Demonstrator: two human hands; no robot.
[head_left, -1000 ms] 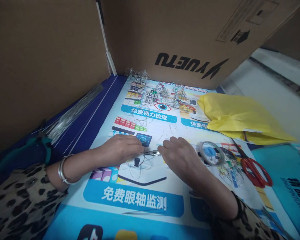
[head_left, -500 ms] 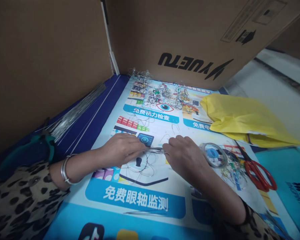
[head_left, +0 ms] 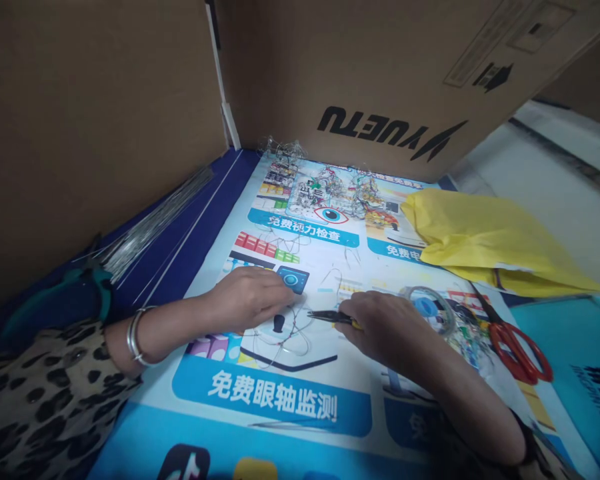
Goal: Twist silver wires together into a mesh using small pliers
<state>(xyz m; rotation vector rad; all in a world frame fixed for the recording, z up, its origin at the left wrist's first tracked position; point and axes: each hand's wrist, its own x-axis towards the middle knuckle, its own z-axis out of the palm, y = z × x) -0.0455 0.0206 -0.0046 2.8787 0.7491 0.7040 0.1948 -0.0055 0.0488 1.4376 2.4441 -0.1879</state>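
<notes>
My left hand [head_left: 255, 297] is closed, pinching a thin looped wire [head_left: 295, 337] that hangs in curls over the printed sheet. In my right hand [head_left: 375, 320] is a pair of needle-nose pliers [head_left: 330, 316], its fingers wrapped round the handles. The pliers' dark jaws point left toward the wire loops, a short gap from my left fingertips. Whether the jaws touch any strand I cannot tell. My right palm hides most of the handles.
Tangled wire ornaments [head_left: 350, 190] lie at the back. Right of my hand are a tape roll [head_left: 450, 320], red-handled scissors [head_left: 520, 350] and a yellow bag [head_left: 495, 233]. At left lie straight wires [head_left: 155, 223] and teal-handled pliers [head_left: 103, 287]. Cardboard walls [head_left: 380, 80] stand behind.
My right hand has moved a little down and right, away from my left, and the pliers' jaws now show clearly. My left hand has stayed nearly in place with the wire.
</notes>
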